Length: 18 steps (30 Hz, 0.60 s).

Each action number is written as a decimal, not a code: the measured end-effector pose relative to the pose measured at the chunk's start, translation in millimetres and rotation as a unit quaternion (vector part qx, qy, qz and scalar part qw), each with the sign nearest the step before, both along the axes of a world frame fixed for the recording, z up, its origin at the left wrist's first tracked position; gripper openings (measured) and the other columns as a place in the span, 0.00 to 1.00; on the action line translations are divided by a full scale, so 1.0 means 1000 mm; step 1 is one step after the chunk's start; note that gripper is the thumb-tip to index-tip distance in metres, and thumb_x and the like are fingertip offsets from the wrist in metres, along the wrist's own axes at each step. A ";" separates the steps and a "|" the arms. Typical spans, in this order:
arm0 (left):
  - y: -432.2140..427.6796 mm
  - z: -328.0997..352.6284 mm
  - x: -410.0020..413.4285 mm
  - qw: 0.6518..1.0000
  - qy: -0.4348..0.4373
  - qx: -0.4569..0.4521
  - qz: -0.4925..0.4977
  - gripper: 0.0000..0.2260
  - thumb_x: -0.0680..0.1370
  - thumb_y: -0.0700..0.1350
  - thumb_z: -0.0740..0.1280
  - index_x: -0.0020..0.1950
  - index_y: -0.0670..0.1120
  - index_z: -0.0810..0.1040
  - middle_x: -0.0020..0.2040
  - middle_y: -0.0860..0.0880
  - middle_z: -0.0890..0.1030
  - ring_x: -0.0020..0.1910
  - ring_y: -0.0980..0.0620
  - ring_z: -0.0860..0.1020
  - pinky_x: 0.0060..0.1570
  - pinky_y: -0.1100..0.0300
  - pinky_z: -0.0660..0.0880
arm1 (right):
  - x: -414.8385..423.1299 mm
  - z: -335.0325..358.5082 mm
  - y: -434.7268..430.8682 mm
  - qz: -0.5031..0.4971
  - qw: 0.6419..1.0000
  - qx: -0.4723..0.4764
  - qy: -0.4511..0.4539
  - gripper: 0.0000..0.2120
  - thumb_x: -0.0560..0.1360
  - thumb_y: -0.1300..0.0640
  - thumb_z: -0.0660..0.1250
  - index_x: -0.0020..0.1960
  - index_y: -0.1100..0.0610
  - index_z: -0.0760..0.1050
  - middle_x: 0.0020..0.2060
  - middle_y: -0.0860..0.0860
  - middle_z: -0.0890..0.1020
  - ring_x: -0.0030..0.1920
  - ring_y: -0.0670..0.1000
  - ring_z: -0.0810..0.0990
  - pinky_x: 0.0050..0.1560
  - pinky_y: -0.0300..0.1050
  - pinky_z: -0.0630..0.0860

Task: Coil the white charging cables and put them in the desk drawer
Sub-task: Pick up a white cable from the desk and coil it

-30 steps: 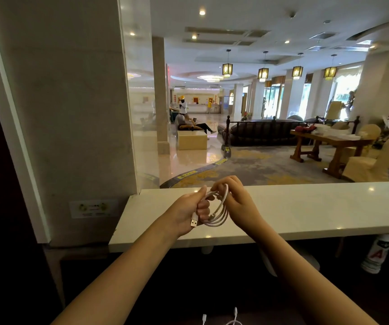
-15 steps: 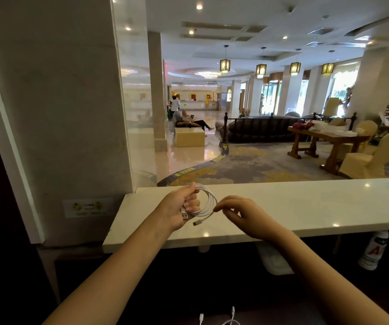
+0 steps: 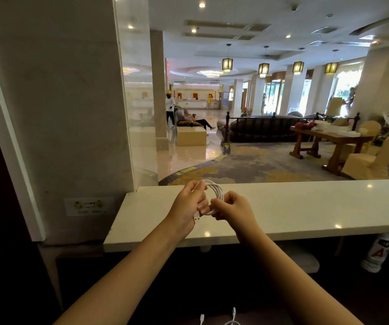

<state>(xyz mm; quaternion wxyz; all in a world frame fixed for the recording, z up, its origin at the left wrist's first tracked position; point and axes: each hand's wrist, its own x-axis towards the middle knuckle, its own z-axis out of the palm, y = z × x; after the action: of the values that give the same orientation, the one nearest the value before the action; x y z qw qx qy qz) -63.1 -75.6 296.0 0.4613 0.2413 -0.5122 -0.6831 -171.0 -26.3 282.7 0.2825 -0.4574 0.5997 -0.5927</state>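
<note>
2 hands (image 3: 188,204) (image 3: 234,207), round (white) cable coil (image 3: 217,191)

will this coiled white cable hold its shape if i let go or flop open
Probably flops open: the white charging cable looks thin and light, its loops held only where the left hand and right hand pinch them. Its USB plug dangles free, so it may snag.

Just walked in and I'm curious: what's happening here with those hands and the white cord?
A person is coiling a white cable over a pale counter. The left hand grips the coil, with its USB plug poking out below, and the right hand pinches the loops near the bottom. A second cable shows partly at the picture's lower edge. No drawer is in view.
</note>
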 end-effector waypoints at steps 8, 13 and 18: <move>0.000 -0.005 0.002 0.974 -0.142 -0.109 0.139 0.08 0.79 0.46 0.60 0.43 0.45 0.75 0.25 0.50 0.68 0.23 0.55 0.66 0.27 0.61 0.67 | 0.013 -0.003 -0.003 0.033 0.996 0.005 -0.083 0.06 0.71 0.65 0.62 0.44 0.57 0.75 0.32 0.51 0.80 0.35 0.47 0.77 0.38 0.39 0.71; 0.002 -0.006 0.005 0.966 -0.146 -0.127 0.169 0.07 0.78 0.47 0.62 0.43 0.48 0.77 0.32 0.49 0.74 0.28 0.53 0.71 0.29 0.61 0.72 | 0.013 -0.006 -0.001 0.036 0.995 -0.020 -0.093 0.07 0.71 0.66 0.61 0.41 0.57 0.75 0.32 0.52 0.79 0.37 0.51 0.76 0.45 0.46 0.72; 0.003 -0.002 0.009 0.971 -0.140 -0.123 0.148 0.06 0.78 0.47 0.63 0.43 0.48 0.77 0.38 0.51 0.76 0.36 0.55 0.73 0.25 0.69 0.74 | 0.009 0.000 0.002 0.090 0.984 -0.022 -0.151 0.08 0.70 0.69 0.58 0.39 0.59 0.74 0.29 0.53 0.77 0.34 0.51 0.76 0.43 0.44 0.73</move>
<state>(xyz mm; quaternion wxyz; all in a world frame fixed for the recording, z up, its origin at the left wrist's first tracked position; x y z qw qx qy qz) -54.2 -72.8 294.2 0.5070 0.3498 -0.6101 -0.4983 -162.4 -24.8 282.3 0.4116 -0.4204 0.4933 -0.6407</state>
